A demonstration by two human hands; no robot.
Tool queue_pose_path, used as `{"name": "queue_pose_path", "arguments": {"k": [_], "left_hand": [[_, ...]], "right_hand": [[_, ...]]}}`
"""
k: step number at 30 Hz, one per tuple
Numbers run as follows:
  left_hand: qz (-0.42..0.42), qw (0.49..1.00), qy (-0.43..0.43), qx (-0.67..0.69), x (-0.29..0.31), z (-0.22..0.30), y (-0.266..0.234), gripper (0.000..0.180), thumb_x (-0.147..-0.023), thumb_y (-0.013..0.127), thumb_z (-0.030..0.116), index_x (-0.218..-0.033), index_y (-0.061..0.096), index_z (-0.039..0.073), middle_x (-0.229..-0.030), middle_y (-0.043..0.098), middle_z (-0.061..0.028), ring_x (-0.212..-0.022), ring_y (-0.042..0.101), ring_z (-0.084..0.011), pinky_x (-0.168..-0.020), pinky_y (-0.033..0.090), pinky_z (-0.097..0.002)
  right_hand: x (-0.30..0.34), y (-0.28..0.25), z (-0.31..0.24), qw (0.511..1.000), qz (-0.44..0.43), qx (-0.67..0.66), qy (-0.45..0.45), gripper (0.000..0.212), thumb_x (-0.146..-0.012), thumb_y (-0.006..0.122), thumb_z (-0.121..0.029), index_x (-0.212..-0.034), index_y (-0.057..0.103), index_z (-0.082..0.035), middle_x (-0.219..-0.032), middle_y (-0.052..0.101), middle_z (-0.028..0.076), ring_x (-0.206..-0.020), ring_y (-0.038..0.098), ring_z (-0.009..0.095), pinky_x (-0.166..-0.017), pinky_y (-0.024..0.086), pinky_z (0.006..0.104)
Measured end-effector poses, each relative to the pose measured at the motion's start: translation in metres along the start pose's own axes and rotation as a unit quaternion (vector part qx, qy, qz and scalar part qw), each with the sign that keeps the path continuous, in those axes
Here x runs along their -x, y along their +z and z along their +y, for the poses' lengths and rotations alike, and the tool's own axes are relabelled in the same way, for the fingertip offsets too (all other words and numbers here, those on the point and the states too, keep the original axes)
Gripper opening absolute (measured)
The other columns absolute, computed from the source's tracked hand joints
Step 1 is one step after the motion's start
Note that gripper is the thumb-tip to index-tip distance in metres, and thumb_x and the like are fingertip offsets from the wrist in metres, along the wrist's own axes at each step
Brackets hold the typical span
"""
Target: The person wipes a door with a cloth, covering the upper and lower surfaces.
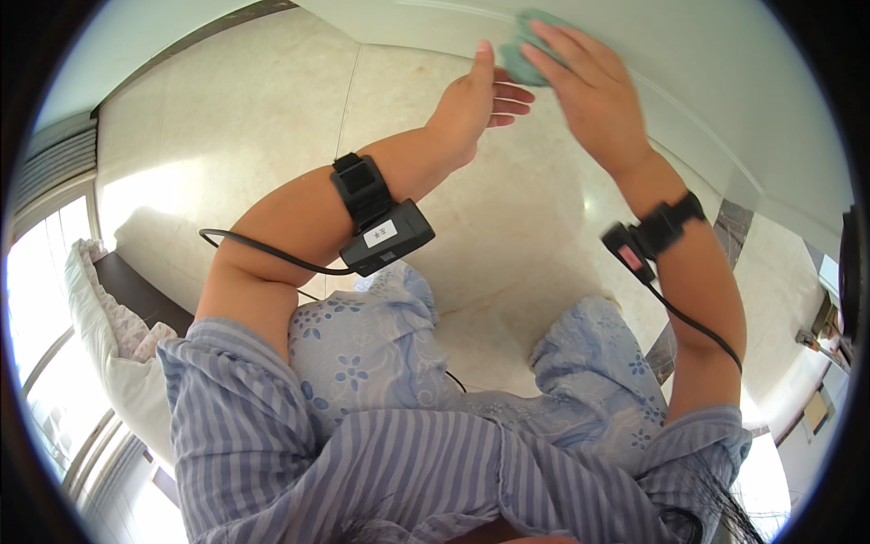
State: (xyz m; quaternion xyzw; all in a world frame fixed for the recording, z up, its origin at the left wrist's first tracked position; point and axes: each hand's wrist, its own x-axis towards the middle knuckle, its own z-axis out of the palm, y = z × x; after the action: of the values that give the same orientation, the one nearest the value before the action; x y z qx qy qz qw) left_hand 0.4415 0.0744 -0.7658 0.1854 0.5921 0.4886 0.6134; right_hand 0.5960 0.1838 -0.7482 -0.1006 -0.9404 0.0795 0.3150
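Observation:
At the top of the head view, my right hand (pixel 594 100) has its fingers over a pale green cloth (pixel 524 56) and presses it against a white panel (pixel 716 100). The cloth is bunched and a little blurred, and part of it lies hidden under the fingers. To the left, my left hand (pixel 480 100) is held up just beside the cloth with its fingers apart. Nothing is in it, and it seems not to touch the cloth.
Below is a glossy cream tiled floor (pixel 245 118) with a dark border strip. A bed or seat with white and pink bedding (pixel 118 344) stands at the left by a bright window. Cabled black devices (pixel 388 238) are strapped to both my forearms.

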Motion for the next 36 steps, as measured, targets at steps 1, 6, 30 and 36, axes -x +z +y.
{"name": "queue_pose_path", "arguments": {"k": [1,6,30,36], "left_hand": [[0.021,1.0,-0.003,0.016,-0.001,-0.006,-0.005,0.076,-0.092,0.02,0.063,-0.116,0.051,-0.002,-0.105,0.061,-0.0127,-0.097,0.058,-0.021,-0.087,0.043,-0.0326],[0.045,0.998,-0.01,0.046,-0.002,-0.009,-0.002,0.071,-0.094,0.021,0.059,-0.115,0.05,-0.002,-0.099,0.061,-0.0115,-0.095,0.057,-0.02,-0.084,0.045,-0.0316],[0.019,0.998,-0.048,0.027,-0.006,-0.014,-0.015,0.059,-0.097,0.025,0.051,-0.11,0.055,0.002,-0.099,0.061,-0.011,-0.093,0.057,-0.0187,-0.085,0.045,-0.0313],[0.01,0.997,-0.072,0.021,-0.01,-0.018,-0.001,0.057,-0.098,0.024,0.049,-0.109,0.056,0.002,-0.097,0.061,-0.0104,-0.09,0.057,-0.0173,-0.083,0.046,-0.0304]], "right_hand": [[-0.016,0.006,-0.009,0.997,-0.05,0.057,-0.028,0.032,-0.077,0.053,-0.007,-0.109,0.059,-0.006,-0.118,0.056,0.006,-0.105,0.053,0.023,-0.088,0.045,0.0326],[-0.028,0.048,-0.006,0.982,-0.044,0.142,-0.113,0.032,-0.077,0.051,-0.016,-0.106,0.058,-0.006,-0.116,0.053,0.009,-0.106,0.05,0.024,-0.092,0.041,0.0333],[0.144,-0.108,0.09,0.913,-0.128,0.387,0.024,0.044,-0.073,0.057,-0.007,-0.115,0.064,-0.019,-0.104,0.056,-0.001,-0.093,0.055,0.015,-0.08,0.041,0.0299],[0.041,-0.007,0.052,0.981,-0.02,0.18,-0.063,0.046,-0.074,0.054,-0.009,-0.119,0.057,-0.02,-0.107,0.055,-0.001,-0.094,0.055,0.018,-0.081,0.041,0.0341]]}}
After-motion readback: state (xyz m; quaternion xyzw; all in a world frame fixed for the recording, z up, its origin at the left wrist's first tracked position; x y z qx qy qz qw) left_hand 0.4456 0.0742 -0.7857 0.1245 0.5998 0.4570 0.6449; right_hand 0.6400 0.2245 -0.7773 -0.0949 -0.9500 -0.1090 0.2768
